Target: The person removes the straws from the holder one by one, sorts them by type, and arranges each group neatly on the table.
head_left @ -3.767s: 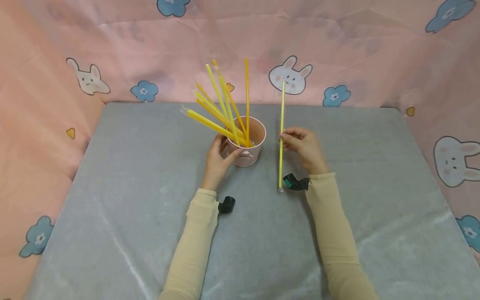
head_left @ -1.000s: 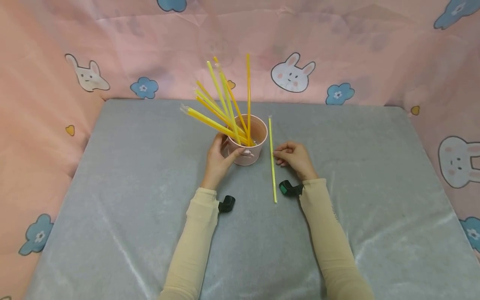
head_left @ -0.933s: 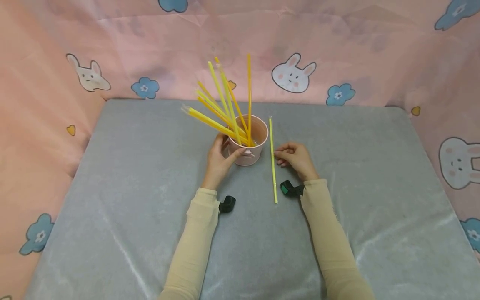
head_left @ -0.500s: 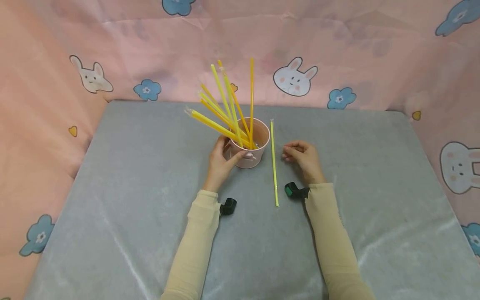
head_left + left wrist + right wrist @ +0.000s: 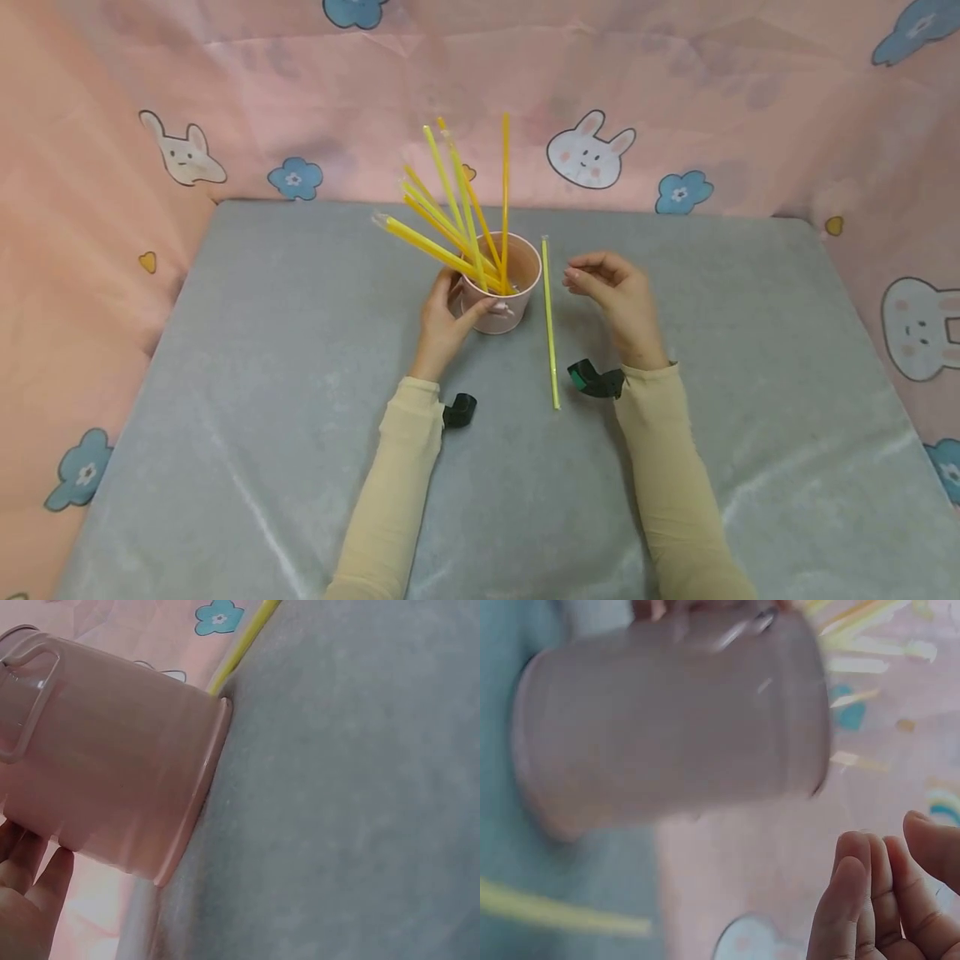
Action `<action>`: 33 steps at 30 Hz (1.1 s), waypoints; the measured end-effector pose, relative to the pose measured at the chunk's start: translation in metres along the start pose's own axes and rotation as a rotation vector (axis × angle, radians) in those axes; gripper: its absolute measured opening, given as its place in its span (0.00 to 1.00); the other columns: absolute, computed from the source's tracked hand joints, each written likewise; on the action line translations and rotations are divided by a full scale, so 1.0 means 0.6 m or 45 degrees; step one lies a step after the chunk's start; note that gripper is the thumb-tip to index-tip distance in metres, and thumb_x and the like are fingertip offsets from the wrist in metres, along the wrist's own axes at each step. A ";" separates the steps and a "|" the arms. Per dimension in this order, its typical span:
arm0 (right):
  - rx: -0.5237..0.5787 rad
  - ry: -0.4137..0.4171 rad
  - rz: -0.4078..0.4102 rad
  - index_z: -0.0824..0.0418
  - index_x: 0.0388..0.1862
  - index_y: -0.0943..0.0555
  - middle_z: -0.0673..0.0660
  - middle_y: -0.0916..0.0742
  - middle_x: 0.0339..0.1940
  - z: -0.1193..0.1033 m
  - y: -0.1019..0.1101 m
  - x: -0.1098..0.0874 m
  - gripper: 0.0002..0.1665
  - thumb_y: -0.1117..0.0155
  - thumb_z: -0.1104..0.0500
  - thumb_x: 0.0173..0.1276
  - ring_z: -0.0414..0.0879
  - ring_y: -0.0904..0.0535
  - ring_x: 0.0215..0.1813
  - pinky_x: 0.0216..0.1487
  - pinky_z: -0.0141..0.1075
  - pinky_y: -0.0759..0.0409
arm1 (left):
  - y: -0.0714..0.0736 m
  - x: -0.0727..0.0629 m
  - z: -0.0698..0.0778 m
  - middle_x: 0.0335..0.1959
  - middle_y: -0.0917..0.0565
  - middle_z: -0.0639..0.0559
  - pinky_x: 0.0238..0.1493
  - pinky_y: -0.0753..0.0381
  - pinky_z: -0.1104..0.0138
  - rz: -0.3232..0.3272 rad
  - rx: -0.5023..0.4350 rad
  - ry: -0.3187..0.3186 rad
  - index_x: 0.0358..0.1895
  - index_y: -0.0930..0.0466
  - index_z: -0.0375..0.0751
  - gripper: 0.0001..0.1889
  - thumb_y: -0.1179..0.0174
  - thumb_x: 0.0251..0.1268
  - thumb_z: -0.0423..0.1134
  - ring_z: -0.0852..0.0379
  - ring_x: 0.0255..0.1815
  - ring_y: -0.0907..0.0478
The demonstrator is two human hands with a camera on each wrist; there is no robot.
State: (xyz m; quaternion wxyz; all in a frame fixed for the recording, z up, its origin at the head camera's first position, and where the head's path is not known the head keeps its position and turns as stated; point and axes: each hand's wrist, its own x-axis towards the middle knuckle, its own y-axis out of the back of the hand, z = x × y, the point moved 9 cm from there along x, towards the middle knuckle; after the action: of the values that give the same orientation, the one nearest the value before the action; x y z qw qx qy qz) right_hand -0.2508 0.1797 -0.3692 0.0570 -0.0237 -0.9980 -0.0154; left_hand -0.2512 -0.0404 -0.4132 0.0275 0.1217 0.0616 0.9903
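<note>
My left hand [image 5: 441, 329] grips the near left side of a small pink metal bucket [image 5: 501, 312], thumb on its near side. In the bucket lean several wrapped drinking straws [image 5: 431, 242], yellow and orange, most of them fanned to the left. One yellow-green drinking straw [image 5: 551, 325] lies on the table just right of the bucket. My right hand [image 5: 618, 300] hovers to the right of that straw, holding nothing, fingers loosely bent. In the right wrist view its fingertips [image 5: 850, 874] are apart from the bucket [image 5: 675, 724]. The bucket's base stands on the cloth in the left wrist view.
Grey cloth covers the table [image 5: 285, 375]. Pink fabric printed with rabbits and flowers [image 5: 588, 150] hangs behind and at both sides. A small black wrist camera sits on each cuff.
Earlier my right hand pinched the yellow-green straw upright; it then laid it beside the bucket and let go. Since then the hand has moved right and up. My left hand stays on the bucket.
</note>
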 end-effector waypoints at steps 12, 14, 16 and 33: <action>0.001 0.080 -0.178 0.78 0.43 0.22 0.55 0.15 0.35 -0.061 -0.098 0.014 0.13 0.36 0.68 0.63 0.50 0.18 0.37 0.43 0.34 0.19 | 0.000 0.000 -0.004 0.65 0.31 0.42 0.67 0.36 0.64 0.000 0.010 -0.011 0.68 0.38 0.37 0.35 0.33 0.57 0.36 0.53 0.66 0.35; -0.003 0.085 -0.215 0.77 0.43 0.21 0.55 0.15 0.35 -0.063 -0.115 0.016 0.13 0.36 0.68 0.63 0.48 0.18 0.38 0.40 0.34 0.19 | -0.001 0.001 -0.003 0.65 0.31 0.42 0.67 0.36 0.63 -0.003 0.011 -0.021 0.68 0.38 0.36 0.35 0.33 0.57 0.35 0.52 0.66 0.35; -0.001 0.081 -0.251 0.77 0.43 0.21 0.55 0.15 0.36 -0.063 -0.131 0.018 0.13 0.36 0.68 0.63 0.46 0.17 0.39 0.39 0.33 0.19 | 0.000 0.002 -0.001 0.65 0.32 0.41 0.67 0.36 0.62 -0.006 0.004 -0.032 0.68 0.39 0.35 0.35 0.33 0.57 0.34 0.51 0.66 0.36; -0.365 0.121 -0.300 0.71 0.42 0.18 0.63 0.15 0.35 -0.047 -0.181 0.043 0.12 0.31 0.66 0.59 0.49 0.19 0.33 0.35 0.33 0.19 | 0.001 0.002 0.003 0.65 0.31 0.42 0.67 0.37 0.65 -0.009 -0.040 -0.042 0.67 0.37 0.36 0.34 0.34 0.56 0.34 0.53 0.66 0.36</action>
State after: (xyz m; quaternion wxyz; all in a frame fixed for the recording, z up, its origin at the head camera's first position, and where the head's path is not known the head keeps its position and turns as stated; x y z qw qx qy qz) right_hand -0.2786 0.0713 -0.3414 0.0980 0.0862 -0.9776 -0.1653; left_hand -0.2522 -0.0407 -0.4113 0.0340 0.1375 0.0459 0.9889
